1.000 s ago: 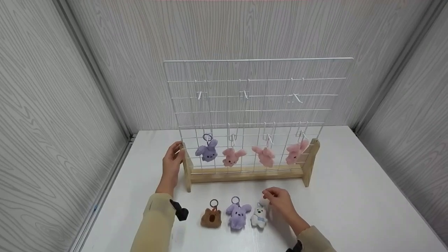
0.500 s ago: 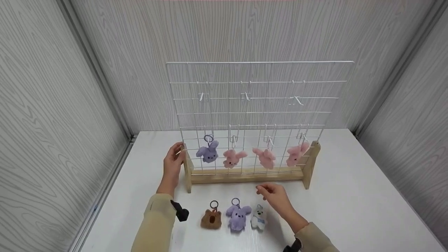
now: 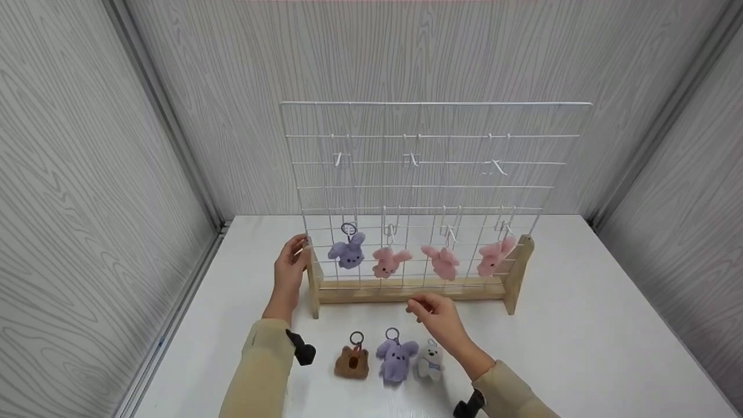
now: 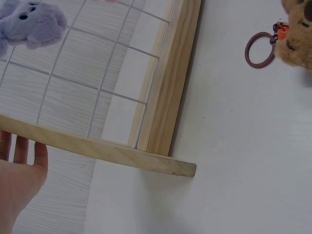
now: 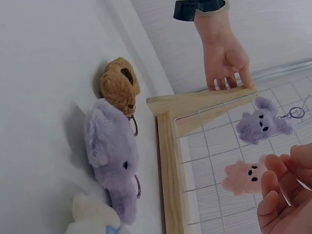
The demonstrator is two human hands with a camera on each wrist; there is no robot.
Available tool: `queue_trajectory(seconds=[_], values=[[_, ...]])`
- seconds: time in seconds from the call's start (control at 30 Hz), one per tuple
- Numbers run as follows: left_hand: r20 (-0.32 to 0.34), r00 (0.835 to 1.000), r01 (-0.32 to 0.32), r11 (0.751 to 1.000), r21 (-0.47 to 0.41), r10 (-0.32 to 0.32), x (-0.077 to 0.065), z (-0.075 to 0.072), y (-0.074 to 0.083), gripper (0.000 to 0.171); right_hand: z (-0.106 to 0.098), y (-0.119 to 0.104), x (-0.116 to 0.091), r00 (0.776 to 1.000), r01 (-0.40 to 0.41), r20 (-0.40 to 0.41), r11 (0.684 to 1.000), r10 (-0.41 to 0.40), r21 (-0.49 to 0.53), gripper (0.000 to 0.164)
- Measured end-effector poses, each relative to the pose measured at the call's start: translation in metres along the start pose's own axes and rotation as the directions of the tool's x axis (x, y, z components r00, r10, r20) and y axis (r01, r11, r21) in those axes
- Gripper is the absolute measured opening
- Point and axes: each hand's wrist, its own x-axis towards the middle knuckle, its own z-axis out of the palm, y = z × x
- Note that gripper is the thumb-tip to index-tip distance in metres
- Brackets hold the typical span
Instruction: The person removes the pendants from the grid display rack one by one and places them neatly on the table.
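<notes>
Against the wooden end of the wire rack, touching with the left hand, fingertips partly hidden, grip unclear; hovering with loosely curled right hand, near fluffy white plush on table, cropped in right-wrist view.

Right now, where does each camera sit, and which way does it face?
Head: worn on the head, facing forward and down at the rack; left hand, right hand and sleeves show.
Left wrist: worn there, facing the rack's wooden end; part of the left hand shows.
Right wrist: worn there, facing across the table toward the rack; both hands show.
Head and right wrist share the brown toy.
</notes>
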Motion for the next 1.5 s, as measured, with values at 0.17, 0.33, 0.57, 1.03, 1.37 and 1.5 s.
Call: queue_trajectory(seconds=[0.17, 0.33, 0.57, 1.03, 1.37, 1.5], values=[[-0.005, 1.0, -0.006, 1.0, 0.002, 0.006, 0.0, 0.001, 0.002, 0.037, 0.005, -0.01, 0.007, 1.0, 0.024, 0.002, 0.999, -0.024, 0.042, 0.015], [-0.014, 1.0, 0.01, 1.0, -0.002, -0.01, 0.0, 0.002, 0.001, 0.036, 0.012, -0.02, 0.011, 0.999, 0.045, -0.013, 0.997, -0.044, 0.066, 0.015], [-0.017, 1.0, 0.011, 1.0, -0.001, -0.011, -0.001, 0.0, -0.001, 0.035, 0.022, -0.033, 0.021, 0.998, 0.064, -0.014, 0.992, -0.063, 0.11, 0.016], [-0.013, 1.0, -0.006, 1.0, -0.004, 0.006, 0.0, 0.0, -0.001, 0.036, 0.047, -0.051, 0.056, 0.973, 0.22, -0.094, 0.972, -0.213, 0.076, 0.018], [-0.021, 1.0, 0.006, 1.0, 0.008, -0.005, 0.0, 0.001, 0.0, 0.035, 0.061, -0.038, 0.085, 0.973, 0.22, -0.08, 0.975, -0.216, 0.041, 0.034], [-0.026, 0.999, 0.018, 1.0, 0.005, -0.018, 0.001, 0.001, -0.001, 0.034, 0.065, -0.04, 0.092, 0.967, 0.232, -0.112, 0.973, -0.229, 0.008, 0.034]])
